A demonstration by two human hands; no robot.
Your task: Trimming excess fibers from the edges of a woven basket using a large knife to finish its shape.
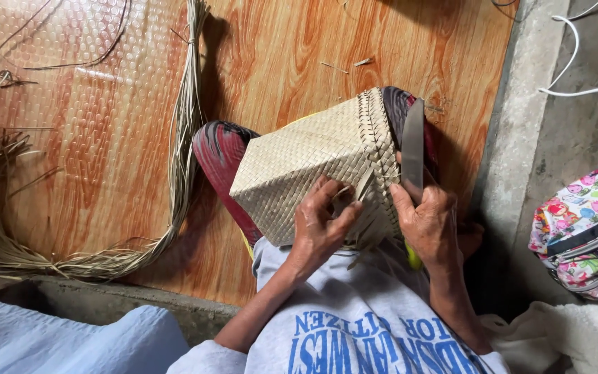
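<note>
— What's that resting across the knees?

— A woven straw basket (313,163), boxy, pale, lying on its side in the lap. Its braided rim (376,149) is turned toward the right hand, and the flat woven bottom points away, off past the left hand.

— And the hands?

— The left hand (320,225) is curled at the near edge of the basket, fingers pinching a loose straw end (363,185) that sticks out just by the rim. The right hand (427,225) is closed round the handle of a knife (413,149); the blade stands up beyond the knuckles, lying right alongside the braided rim.

— Heavy thing, do you reckon?

— Light, I'd say. Thin flat strips, nothing inside that I can see. The walls look like they'd give if squeezed in the middle, but the braided rim and the corners seem firmer, so that's where I'd take hold. Dry straw is a bit slick and can crack if bent sharp, so a gentle grip.

— What's lying about?

— Out past the left hand, a long bundle of raw straw (181,138) curves across the wood-patterned floor (299,48). Beyond the right hand, over a concrete ledge, sits a flowery bag (583,228), with a white cord (576,69) farther off.
</note>
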